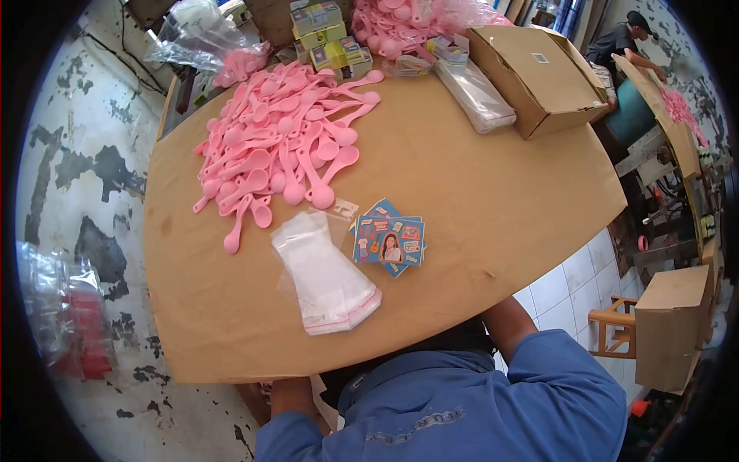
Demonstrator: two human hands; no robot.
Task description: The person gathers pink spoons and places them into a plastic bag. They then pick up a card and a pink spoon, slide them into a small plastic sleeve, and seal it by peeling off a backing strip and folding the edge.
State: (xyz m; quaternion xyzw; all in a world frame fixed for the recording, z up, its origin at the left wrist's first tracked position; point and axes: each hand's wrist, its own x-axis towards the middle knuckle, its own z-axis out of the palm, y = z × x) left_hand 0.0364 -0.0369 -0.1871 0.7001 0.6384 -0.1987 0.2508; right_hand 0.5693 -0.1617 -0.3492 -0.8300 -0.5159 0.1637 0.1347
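Observation:
Both my hands are out of sight below the table's front edge; only my forearms show, one at each side of my body. On the brown-covered table (462, 200) lies a large heap of pink plastic spoons (269, 138). A fanned stack of clear plastic bags (327, 277) rests in front of the heap, near the front edge. Right beside the bags sits a small stack of blue printed cards (389, 239), the lower ones turned at an angle.
At the back stand yellow-green boxes (342, 55), a bag of pink spoons (392, 23), a bundle of clear bags (477, 96) and a cardboard box (539, 77). Another person (627, 42) is at a table at the far right. A wooden stool (613, 327) stands on the floor.

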